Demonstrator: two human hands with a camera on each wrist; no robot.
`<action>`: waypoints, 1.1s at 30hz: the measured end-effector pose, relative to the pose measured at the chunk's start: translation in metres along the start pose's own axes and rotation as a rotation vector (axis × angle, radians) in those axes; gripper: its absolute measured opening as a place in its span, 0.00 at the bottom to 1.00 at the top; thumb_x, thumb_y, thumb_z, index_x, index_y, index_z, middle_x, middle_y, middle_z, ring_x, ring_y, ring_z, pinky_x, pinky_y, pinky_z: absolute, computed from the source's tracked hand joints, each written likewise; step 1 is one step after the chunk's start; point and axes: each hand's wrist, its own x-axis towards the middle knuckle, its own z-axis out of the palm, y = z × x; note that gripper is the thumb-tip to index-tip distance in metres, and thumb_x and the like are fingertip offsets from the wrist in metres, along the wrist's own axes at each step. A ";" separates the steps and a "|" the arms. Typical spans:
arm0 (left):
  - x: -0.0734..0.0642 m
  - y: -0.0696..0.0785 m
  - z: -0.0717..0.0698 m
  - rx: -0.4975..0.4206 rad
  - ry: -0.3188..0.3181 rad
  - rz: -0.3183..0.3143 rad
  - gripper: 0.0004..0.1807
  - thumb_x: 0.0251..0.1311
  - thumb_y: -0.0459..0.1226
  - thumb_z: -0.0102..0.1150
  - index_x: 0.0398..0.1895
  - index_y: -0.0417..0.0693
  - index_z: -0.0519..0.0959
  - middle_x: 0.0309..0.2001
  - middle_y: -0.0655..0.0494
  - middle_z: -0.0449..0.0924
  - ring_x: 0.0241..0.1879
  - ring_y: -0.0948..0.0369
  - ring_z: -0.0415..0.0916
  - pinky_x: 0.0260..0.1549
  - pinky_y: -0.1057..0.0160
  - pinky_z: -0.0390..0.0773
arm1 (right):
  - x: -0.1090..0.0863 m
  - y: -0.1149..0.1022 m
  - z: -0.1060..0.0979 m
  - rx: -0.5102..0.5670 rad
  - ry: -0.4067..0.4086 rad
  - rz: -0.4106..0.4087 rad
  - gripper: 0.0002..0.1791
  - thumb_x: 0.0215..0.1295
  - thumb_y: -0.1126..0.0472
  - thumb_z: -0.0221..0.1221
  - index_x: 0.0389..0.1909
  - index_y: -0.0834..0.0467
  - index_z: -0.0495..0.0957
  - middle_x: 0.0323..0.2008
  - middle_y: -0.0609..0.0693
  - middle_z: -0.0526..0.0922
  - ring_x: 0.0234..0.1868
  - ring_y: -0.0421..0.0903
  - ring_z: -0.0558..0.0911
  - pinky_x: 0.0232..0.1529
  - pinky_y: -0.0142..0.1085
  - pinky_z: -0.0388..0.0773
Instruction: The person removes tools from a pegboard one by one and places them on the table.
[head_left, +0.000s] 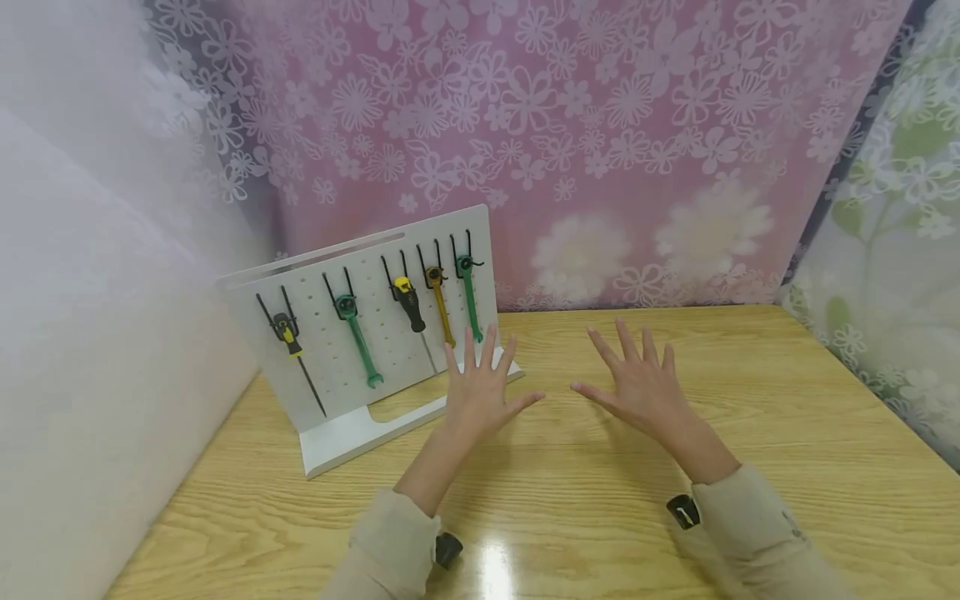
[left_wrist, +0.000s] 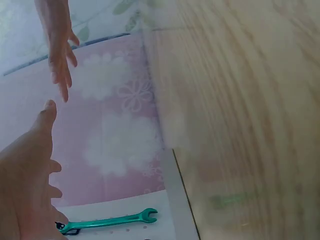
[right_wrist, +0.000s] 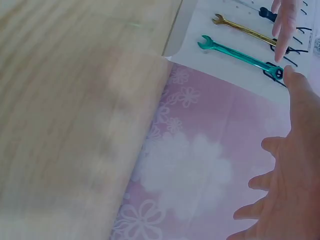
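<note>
Both hands are held above the wooden desk (head_left: 585, 517), palms down, with fingers spread wide and nothing in their grasp. The left hand (head_left: 478, 393) is near the right end of a white pegboard (head_left: 397, 358), in front of it; the right hand (head_left: 648, 393) is farther right, apart from the left.

On the pegboard, five tools hang from black hooks. From left to right they are a small screwdriver (head_left: 291, 337), a green wrench (head_left: 361, 342), a larger screwdriver (head_left: 409, 306) with a black and yellow handle, a gold wrench (head_left: 441, 308) and a second green wrench (head_left: 470, 298). Behind the desk hangs a pink flowered cloth (head_left: 525, 108).
</note>
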 end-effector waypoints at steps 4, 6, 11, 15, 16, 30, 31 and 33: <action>-0.001 -0.004 -0.010 -0.047 0.037 -0.011 0.50 0.52 0.73 0.29 0.73 0.58 0.40 0.71 0.48 0.31 0.66 0.43 0.22 0.59 0.36 0.34 | 0.010 -0.005 -0.007 0.018 0.003 -0.009 0.47 0.58 0.29 0.46 0.71 0.52 0.50 0.69 0.65 0.43 0.63 0.73 0.44 0.53 0.71 0.41; -0.003 -0.007 -0.016 -0.084 0.070 -0.017 0.49 0.52 0.72 0.32 0.73 0.58 0.41 0.71 0.48 0.31 0.66 0.44 0.21 0.59 0.36 0.32 | 0.016 -0.007 -0.009 0.048 -0.007 -0.014 0.47 0.59 0.29 0.44 0.72 0.52 0.48 0.69 0.65 0.41 0.63 0.73 0.43 0.53 0.71 0.41; -0.010 -0.020 -0.039 -0.247 0.203 -0.028 0.48 0.55 0.69 0.38 0.73 0.57 0.41 0.71 0.50 0.28 0.67 0.47 0.22 0.59 0.37 0.33 | 0.040 -0.013 -0.014 0.199 -0.059 -0.018 0.46 0.61 0.29 0.41 0.72 0.49 0.41 0.70 0.63 0.36 0.65 0.70 0.39 0.54 0.71 0.39; -0.018 -0.037 -0.059 -0.453 0.321 -0.038 0.45 0.57 0.68 0.32 0.73 0.57 0.41 0.72 0.52 0.27 0.68 0.50 0.25 0.60 0.37 0.36 | 0.062 -0.017 -0.019 0.380 -0.091 -0.034 0.43 0.64 0.32 0.39 0.72 0.49 0.39 0.70 0.61 0.33 0.66 0.68 0.40 0.55 0.69 0.41; -0.020 -0.041 -0.065 -0.509 0.346 -0.046 0.45 0.58 0.69 0.31 0.73 0.58 0.40 0.72 0.53 0.27 0.68 0.51 0.25 0.60 0.37 0.37 | 0.068 -0.018 -0.019 0.432 -0.102 -0.039 0.42 0.65 0.33 0.38 0.72 0.49 0.38 0.70 0.61 0.32 0.66 0.67 0.40 0.56 0.69 0.41; -0.067 -0.128 -0.099 -1.114 0.778 -0.379 0.27 0.67 0.50 0.43 0.68 0.62 0.58 0.66 0.62 0.57 0.63 0.58 0.57 0.59 0.51 0.57 | 0.148 -0.040 0.001 1.025 -0.253 -0.008 0.40 0.66 0.32 0.27 0.72 0.49 0.33 0.71 0.50 0.33 0.69 0.49 0.37 0.64 0.54 0.38; -0.070 -0.133 -0.099 -1.139 0.798 -0.406 0.26 0.67 0.49 0.43 0.68 0.61 0.59 0.65 0.62 0.59 0.60 0.57 0.60 0.58 0.52 0.60 | 0.152 -0.042 0.002 1.026 -0.256 0.010 0.41 0.65 0.31 0.27 0.72 0.48 0.33 0.71 0.49 0.33 0.69 0.48 0.36 0.65 0.54 0.37; -0.074 -0.143 -0.100 -1.180 0.834 -0.464 0.25 0.68 0.49 0.42 0.67 0.60 0.61 0.64 0.61 0.62 0.57 0.56 0.64 0.55 0.55 0.64 | 0.161 -0.046 0.004 1.040 -0.273 0.040 0.41 0.64 0.29 0.27 0.72 0.47 0.33 0.71 0.49 0.33 0.69 0.49 0.36 0.65 0.54 0.38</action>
